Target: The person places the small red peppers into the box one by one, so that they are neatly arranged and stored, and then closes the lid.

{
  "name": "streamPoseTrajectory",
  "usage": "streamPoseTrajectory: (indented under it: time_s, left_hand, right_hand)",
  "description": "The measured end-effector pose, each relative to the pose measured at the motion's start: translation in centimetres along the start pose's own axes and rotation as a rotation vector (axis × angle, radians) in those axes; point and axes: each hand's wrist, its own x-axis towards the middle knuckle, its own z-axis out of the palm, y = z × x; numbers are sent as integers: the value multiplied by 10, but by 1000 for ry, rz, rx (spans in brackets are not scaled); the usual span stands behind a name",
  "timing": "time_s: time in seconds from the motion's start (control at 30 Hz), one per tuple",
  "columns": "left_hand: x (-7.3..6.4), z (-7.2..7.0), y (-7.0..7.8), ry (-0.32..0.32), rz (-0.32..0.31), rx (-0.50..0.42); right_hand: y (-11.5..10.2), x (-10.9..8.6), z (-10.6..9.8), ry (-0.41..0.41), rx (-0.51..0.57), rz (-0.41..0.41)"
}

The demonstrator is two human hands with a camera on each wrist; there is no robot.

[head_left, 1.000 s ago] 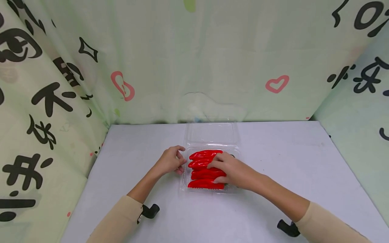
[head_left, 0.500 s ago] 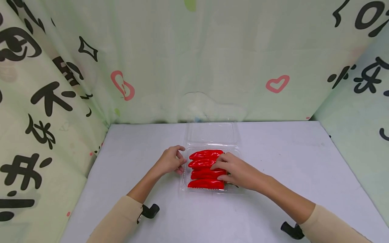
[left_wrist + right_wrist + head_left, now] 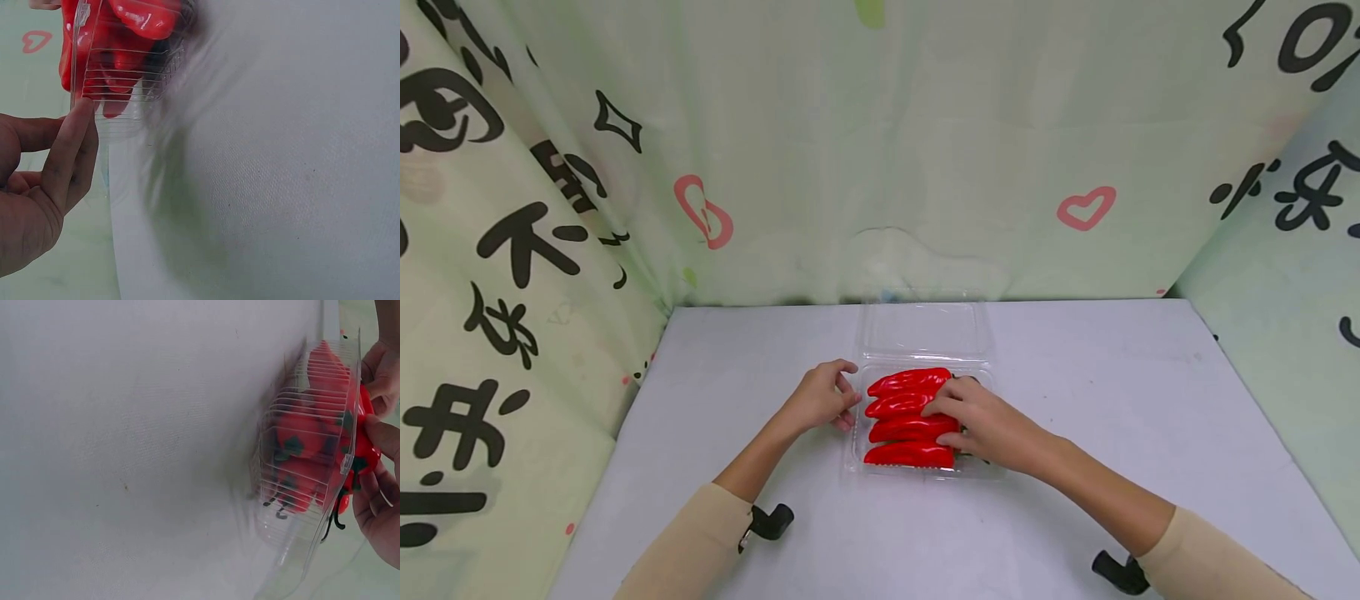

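Note:
Red chili peppers (image 3: 910, 454), glossy with green stems, lie in rows, several of them, in a clear plastic clamshell box (image 3: 856, 462). My right hand (image 3: 988, 421) pinches a pepper (image 3: 902, 429) in the third row from the back, near its stem end. In the right wrist view, the thumb (image 3: 382, 434) lies against the red peppers above the box rim. My left hand (image 3: 822, 396) touches the box's left side with its fingertips. In the left wrist view, a finger (image 3: 70, 147) meets the box rim; part of the thumb is hidden there.
The box's lid (image 3: 925, 329) stands raised behind it, near the far edge of the white table (image 3: 1105, 375). Printed curtains (image 3: 805, 167) hang behind and at both sides. A black wrist mount (image 3: 771, 522) shows below the left wrist.
My right hand has shifted slightly to the right along the peppers. The third-row pepper has tilted a little under it. My left hand has stayed at the box's left side.

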Motion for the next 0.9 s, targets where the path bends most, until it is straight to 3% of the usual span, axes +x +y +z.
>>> streamPoseTrajectory:
  time_s: [0.9]
  left_hand:
    - [2,0,-3,-4,0,-4]
  right_hand:
    - [2,-1,-2,18,10,27]
